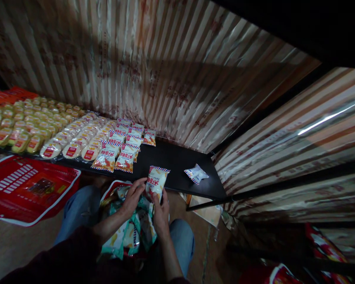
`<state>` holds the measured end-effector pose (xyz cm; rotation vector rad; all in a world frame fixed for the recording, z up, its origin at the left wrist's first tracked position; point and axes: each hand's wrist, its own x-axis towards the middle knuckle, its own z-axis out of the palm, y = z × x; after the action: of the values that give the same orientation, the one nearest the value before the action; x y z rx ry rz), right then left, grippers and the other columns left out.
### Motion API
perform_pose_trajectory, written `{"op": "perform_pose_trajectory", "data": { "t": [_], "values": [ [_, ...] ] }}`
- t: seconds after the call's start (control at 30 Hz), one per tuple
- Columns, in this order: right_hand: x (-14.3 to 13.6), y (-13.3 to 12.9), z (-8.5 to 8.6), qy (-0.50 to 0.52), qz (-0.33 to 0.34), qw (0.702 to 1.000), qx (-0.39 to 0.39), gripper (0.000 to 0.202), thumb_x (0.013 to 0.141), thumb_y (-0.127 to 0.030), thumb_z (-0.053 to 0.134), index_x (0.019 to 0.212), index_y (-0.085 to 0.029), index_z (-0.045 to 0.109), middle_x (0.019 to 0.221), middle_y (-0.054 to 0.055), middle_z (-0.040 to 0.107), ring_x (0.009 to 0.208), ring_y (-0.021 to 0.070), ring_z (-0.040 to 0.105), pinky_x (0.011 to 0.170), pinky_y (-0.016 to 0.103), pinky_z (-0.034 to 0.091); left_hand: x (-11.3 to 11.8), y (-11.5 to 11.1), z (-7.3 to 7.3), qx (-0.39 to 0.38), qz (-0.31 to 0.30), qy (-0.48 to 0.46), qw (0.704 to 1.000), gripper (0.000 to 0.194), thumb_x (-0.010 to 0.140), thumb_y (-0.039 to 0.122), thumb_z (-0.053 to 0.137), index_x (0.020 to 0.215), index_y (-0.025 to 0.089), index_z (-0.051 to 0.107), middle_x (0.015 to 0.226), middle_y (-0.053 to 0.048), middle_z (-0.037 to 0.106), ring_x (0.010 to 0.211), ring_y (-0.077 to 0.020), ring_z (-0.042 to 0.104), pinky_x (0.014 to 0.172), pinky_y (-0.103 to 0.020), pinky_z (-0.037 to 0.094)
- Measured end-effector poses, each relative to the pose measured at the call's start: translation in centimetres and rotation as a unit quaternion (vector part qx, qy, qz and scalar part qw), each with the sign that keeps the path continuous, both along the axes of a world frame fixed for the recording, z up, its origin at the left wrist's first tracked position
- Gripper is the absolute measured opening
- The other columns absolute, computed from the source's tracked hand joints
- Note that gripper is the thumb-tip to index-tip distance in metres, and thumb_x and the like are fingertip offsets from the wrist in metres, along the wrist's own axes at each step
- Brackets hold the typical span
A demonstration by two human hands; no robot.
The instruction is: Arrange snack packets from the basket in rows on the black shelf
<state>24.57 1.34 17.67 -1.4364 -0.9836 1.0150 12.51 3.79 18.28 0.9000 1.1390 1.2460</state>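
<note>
A small white-and-orange snack bag [156, 180] with a striped top edge is held upright in front of the black shelf. My right hand [161, 207] grips its lower part, thumb across the front. At its left edge are the closed fingers of my left hand [135, 194], which appear to pinch the bag. Similar snack bags [107, 156] stand in rows on the shelf [165, 157] to the left. One more bag [196, 174] lies on its side near the shelf's right end. Below my hands, between my knees, a basket holds teal-and-white packets [115, 238].
Rows of round wrapped cakes [72, 150] and yellow packaged cakes [20, 142] fill the shelf's left part. A red basket [32, 193] with a white rim sits at lower left. Dark metal bars [266, 187] run along the right, before striped sheeting [165, 71].
</note>
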Motion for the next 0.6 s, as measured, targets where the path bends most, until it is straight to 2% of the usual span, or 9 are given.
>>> {"op": "perform_pose_trajectory", "data": {
  "t": [0.17, 0.3, 0.47, 0.6],
  "values": [
    [0.4, 1.8, -0.5, 0.127, -0.026, 0.991, -0.028, 0.05, 0.079, -0.04, 0.059, 0.125, -0.021, 0.054, 0.109, 0.007, 0.068, 0.099, 0.0218, 0.063, 0.08, 0.031, 0.05, -0.2, 1.6, -1.8, -0.044, 0.011, 0.028, 0.999, 0.048, 0.072, 0.041, 0.062, 0.114, 0.017, 0.06, 0.122, -0.012, 0.06, 0.117, -0.0248, 0.053, 0.102, -0.04, 0.038],
    [0.4, 3.6, -0.8, 0.211, -0.024, 0.976, -0.04, 0.049, 0.075, -0.042, 0.063, 0.12, -0.024, 0.057, 0.107, 0.004, 0.069, 0.094, 0.0208, 0.065, 0.073, 0.029, 0.051, 0.0, 2.9, -2.2, -0.038, 0.005, 0.001, 0.999, 0.05, 0.07, 0.043, 0.066, 0.113, 0.017, 0.059, 0.116, -0.012, 0.063, 0.11, -0.0243, 0.059, 0.095, -0.038, 0.046],
    [0.7, 6.0, -1.7, 0.238, 0.003, 0.97, -0.049, 0.054, 0.071, -0.046, 0.068, 0.119, -0.023, 0.058, 0.11, 0.007, 0.068, 0.096, 0.0222, 0.065, 0.074, 0.03, 0.053, 0.6, 5.0, -2.3, -0.017, 0.032, -0.008, 0.999, 0.05, 0.067, 0.044, 0.067, 0.107, 0.016, 0.061, 0.106, -0.01, 0.068, 0.099, -0.0238, 0.064, 0.089, -0.038, 0.05],
    [0.6, 7.8, -1.9, 0.235, -0.003, 0.972, -0.029, 0.059, 0.07, -0.048, 0.071, 0.121, -0.022, 0.056, 0.111, 0.007, 0.069, 0.099, 0.0229, 0.065, 0.082, 0.033, 0.052, 0.9, 6.6, -2.7, 0.009, 0.057, 0.0, 0.998, 0.042, 0.067, 0.041, 0.066, 0.1, 0.016, 0.063, 0.104, -0.01, 0.068, 0.095, -0.0229, 0.065, 0.085, -0.037, 0.051]
  ]
}}
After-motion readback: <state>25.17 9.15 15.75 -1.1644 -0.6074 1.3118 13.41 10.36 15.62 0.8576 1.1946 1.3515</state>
